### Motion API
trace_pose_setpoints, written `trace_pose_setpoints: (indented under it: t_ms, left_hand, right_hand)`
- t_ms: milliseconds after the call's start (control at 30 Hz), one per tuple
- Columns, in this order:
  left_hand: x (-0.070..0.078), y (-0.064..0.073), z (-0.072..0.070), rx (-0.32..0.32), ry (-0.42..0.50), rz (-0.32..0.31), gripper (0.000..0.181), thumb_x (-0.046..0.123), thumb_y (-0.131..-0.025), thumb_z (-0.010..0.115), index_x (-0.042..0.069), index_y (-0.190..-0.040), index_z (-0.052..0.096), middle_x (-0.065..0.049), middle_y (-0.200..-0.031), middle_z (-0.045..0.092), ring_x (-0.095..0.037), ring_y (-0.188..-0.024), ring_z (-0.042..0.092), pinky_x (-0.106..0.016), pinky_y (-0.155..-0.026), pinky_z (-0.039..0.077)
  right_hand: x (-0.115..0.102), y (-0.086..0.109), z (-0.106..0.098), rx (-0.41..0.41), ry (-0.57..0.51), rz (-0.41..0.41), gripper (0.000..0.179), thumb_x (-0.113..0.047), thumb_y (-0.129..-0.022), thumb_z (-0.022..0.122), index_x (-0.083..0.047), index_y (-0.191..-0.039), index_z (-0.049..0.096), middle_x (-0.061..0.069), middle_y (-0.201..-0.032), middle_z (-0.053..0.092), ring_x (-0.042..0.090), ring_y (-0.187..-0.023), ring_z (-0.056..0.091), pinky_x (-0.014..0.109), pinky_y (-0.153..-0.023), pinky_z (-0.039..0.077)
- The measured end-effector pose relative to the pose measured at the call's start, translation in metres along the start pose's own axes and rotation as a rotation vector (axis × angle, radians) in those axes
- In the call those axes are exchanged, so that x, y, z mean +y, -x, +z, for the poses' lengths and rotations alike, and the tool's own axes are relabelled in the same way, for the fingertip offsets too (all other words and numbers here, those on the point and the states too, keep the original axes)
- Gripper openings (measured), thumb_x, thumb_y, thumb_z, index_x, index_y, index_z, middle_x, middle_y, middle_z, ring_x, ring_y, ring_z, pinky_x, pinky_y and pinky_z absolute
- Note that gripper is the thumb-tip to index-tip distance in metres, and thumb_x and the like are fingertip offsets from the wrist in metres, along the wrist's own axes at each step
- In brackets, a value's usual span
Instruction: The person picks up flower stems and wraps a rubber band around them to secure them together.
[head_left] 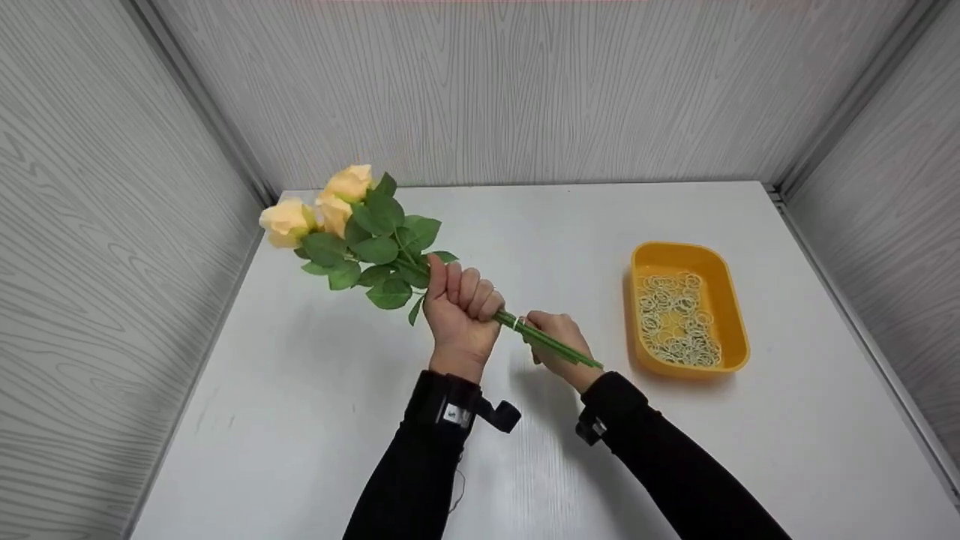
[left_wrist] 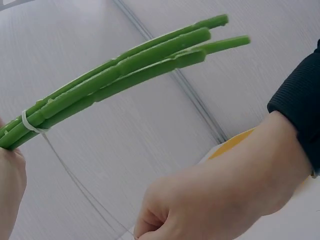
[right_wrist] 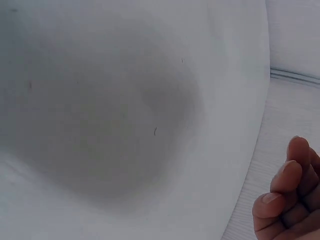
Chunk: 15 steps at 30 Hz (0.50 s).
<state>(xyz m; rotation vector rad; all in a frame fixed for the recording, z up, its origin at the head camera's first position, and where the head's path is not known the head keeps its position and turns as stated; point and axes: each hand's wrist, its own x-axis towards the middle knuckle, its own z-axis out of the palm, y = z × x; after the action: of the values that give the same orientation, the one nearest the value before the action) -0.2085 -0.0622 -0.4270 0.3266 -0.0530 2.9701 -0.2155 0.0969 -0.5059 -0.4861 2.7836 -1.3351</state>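
Observation:
My left hand grips a bunch of cream-yellow roses round its stems. The blooms and green leaves point up to the left, and the bare stem ends stick out towards the right. Below the left fist, a pale rubber band circles the stems. From there a stretched loop of it runs down to my right hand, whose curled fingers pinch its end. In the head view, the right hand sits just behind the stems, partly hidden by them. Curled fingers show in the right wrist view.
On the right of the white table stands a yellow tray with many loose pale rubber bands inside. Grey wood-grain panels enclose the table at the back and both sides.

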Motion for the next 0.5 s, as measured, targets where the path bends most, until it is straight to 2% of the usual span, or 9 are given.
trace_pose_setpoints:
  t_ms: [167, 300, 400, 500]
  left_hand:
    - [-0.003, -0.002, 0.001, 0.054, -0.053, 0.132, 0.062, 0.049, -0.111, 0.031, 0.016, -0.059, 0.024, 0.004, -0.054, 0.014, -0.009, -0.044, 0.013, -0.022, -0.045, 0.012]
    - [-0.006, -0.004, 0.002, 0.097, -0.12, 0.199, 0.062, 0.047, -0.111, 0.031, 0.016, -0.059, 0.021, 0.003, -0.052, 0.015, -0.01, -0.043, 0.011, -0.023, -0.046, 0.01]
    - [-0.008, -0.004, 0.003, 0.126, -0.171, 0.237, 0.062, 0.045, -0.112, 0.032, 0.016, -0.058, 0.022, 0.003, -0.05, 0.017, -0.011, -0.042, 0.012, -0.024, -0.046, 0.009]
    - [-0.008, -0.005, 0.002, 0.147, -0.225, 0.272, 0.062, 0.043, -0.112, 0.032, 0.016, -0.057, 0.024, 0.003, -0.049, 0.019, -0.011, -0.042, 0.013, -0.025, -0.046, 0.009]
  right_hand:
    - [-0.001, 0.006, 0.009, -0.066, -0.08, 0.046, 0.037, -0.009, -0.106, 0.048, -0.004, -0.071, 0.057, -0.003, -0.049, 0.05, 0.006, -0.04, 0.048, 0.021, -0.042, 0.034]
    - [-0.002, 0.012, 0.017, -0.07, -0.059, 0.081, 0.039, -0.01, -0.106, 0.048, -0.008, -0.067, 0.054, -0.006, -0.049, 0.047, 0.005, -0.04, 0.047, 0.021, -0.044, 0.034]
    - [-0.004, 0.016, 0.022, -0.041, 0.009, 0.049, 0.041, -0.008, -0.103, 0.051, -0.014, -0.062, 0.049, -0.009, -0.048, 0.044, 0.003, -0.038, 0.044, 0.02, -0.044, 0.032]
    - [-0.005, 0.021, 0.026, -0.006, 0.12, -0.059, 0.044, -0.006, -0.101, 0.054, -0.015, -0.06, 0.042, -0.011, -0.051, 0.037, 0.003, -0.043, 0.036, 0.021, -0.047, 0.028]
